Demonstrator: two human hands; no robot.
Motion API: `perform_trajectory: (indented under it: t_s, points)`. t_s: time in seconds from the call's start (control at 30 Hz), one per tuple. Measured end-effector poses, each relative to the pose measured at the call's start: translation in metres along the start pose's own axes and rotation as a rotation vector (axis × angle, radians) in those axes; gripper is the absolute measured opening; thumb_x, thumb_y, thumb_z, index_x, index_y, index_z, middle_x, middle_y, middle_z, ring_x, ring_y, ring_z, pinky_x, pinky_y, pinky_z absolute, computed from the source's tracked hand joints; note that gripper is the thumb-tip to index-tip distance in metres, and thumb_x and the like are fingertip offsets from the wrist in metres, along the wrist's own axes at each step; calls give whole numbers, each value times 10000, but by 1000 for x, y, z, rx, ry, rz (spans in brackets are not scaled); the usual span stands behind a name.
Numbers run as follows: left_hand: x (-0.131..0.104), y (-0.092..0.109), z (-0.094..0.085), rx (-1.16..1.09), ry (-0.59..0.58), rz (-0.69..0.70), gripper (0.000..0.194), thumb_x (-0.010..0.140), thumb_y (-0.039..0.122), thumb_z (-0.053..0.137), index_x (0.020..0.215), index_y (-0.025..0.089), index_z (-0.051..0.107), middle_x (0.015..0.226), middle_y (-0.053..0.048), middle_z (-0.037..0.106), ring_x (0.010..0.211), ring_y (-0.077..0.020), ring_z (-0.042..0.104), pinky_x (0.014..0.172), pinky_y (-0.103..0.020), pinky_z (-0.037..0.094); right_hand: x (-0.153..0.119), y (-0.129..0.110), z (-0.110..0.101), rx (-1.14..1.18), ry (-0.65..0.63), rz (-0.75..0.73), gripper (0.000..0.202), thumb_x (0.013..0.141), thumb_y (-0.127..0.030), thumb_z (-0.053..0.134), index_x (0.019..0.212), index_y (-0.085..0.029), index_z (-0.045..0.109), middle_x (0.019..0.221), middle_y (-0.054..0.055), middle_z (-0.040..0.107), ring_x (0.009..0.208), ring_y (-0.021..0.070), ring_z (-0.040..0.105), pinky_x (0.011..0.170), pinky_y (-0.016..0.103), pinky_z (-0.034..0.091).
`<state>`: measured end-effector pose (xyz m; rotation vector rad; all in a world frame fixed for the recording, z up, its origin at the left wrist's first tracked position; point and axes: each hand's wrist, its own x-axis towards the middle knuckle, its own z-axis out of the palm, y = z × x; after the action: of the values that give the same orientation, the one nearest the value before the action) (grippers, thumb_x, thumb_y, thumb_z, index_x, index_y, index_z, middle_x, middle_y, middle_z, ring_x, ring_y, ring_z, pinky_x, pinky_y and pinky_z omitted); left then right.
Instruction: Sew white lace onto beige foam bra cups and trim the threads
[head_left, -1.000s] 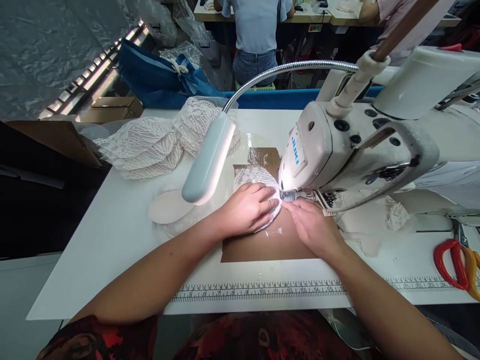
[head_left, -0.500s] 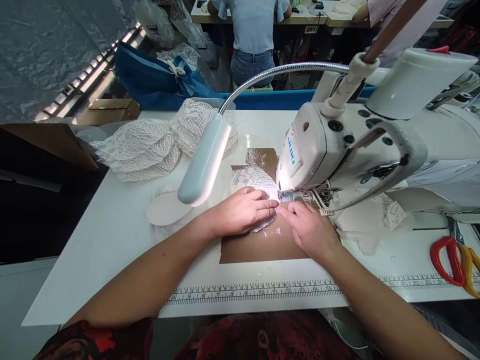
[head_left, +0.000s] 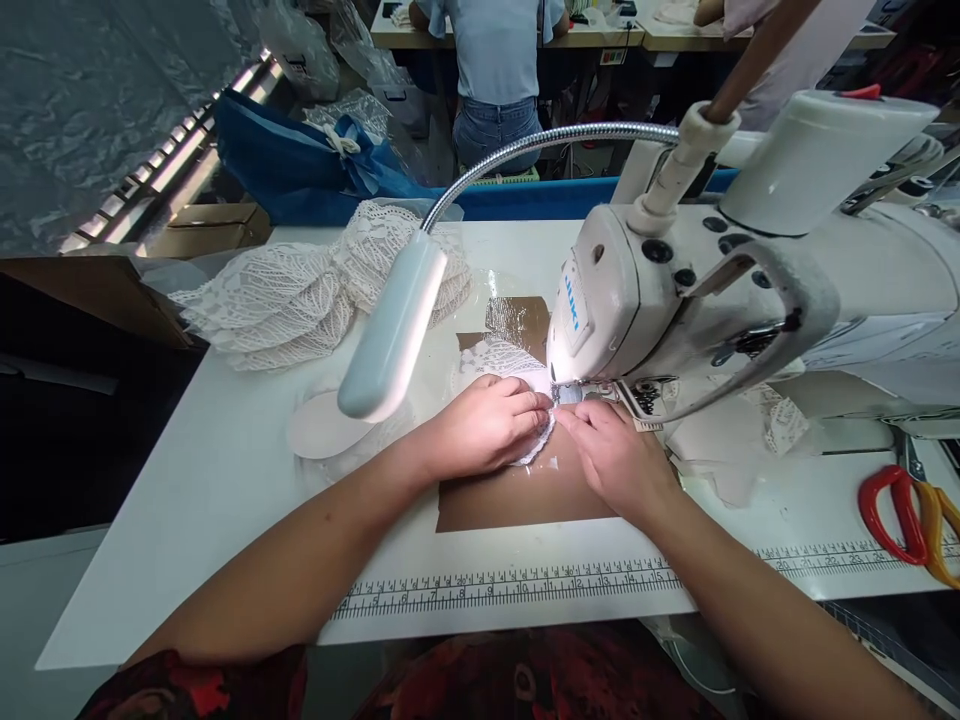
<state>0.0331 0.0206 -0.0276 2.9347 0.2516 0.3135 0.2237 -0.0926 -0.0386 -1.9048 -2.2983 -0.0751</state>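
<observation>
A white lace piece [head_left: 499, 358] lies under the needle area of the white sewing machine [head_left: 600, 290], over a brown sheet [head_left: 517, 500] on the table. My left hand [head_left: 487, 425] rests on the lace with fingers bent together, gripping its edge beside the presser foot. Just right of it, my right hand [head_left: 619, 450] is closed, its index fingertip and thumb at the lace edge by the needle. The fingertips of both hands nearly meet.
Stacked lace pieces [head_left: 274, 305] lie at the back left, behind a lamp head [head_left: 394, 325]. An oval pad [head_left: 326, 425] is left of my hands. Red-handled scissors [head_left: 892, 515] lie far right, beyond fabric scraps [head_left: 716, 440]. A person [head_left: 495, 60] sits ahead.
The view has shifted slightly. The lace has turned a little under my left hand, whose fingers are drawn in slightly more. My right hand stays at the needle.
</observation>
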Motion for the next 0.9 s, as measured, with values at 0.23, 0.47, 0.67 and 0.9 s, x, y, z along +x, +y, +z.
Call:
perform_trajectory:
  t_s: [0.23, 0.47, 0.67, 0.9]
  points:
    - [0, -3, 0, -18, -9, 44, 246, 1000, 263, 430, 1048, 157, 647, 1196, -92, 665, 1055, -199, 586, 886, -340, 449, -2, 2, -2, 112, -52, -152, 429, 801, -16, 444, 1118, -198, 669, 900, 53, 628, 800, 181, 505, 655, 278, 363]
    - [-3, -4, 2, -17, 10, 42, 235, 983, 257, 471, 1110, 174, 651, 1246, -94, 649, 1072, -206, 579, 896, -353, 463, -2, 1, -1, 88, -38, -147, 441, 768, 0, 454, 1103, -189, 670, 871, 53, 616, 802, 186, 492, 641, 279, 343]
    - [-1, 11, 4, -37, -16, -74, 337, 996, 303, 425, 1214, 139, 622, 1295, -108, 619, 1061, -227, 561, 886, -372, 462, -5, 4, -2, 89, -8, -126, 427, 780, -28, 456, 1104, -194, 680, 859, 60, 633, 793, 187, 499, 567, 283, 281]
    - [1, 11, 3, -31, -31, -124, 378, 975, 346, 449, 1224, 128, 631, 1311, -115, 608, 1041, -260, 560, 857, -395, 465, -2, 3, -4, 46, -31, -34, 429, 808, -44, 458, 1117, -233, 688, 877, 53, 650, 812, 203, 524, 566, 299, 281]
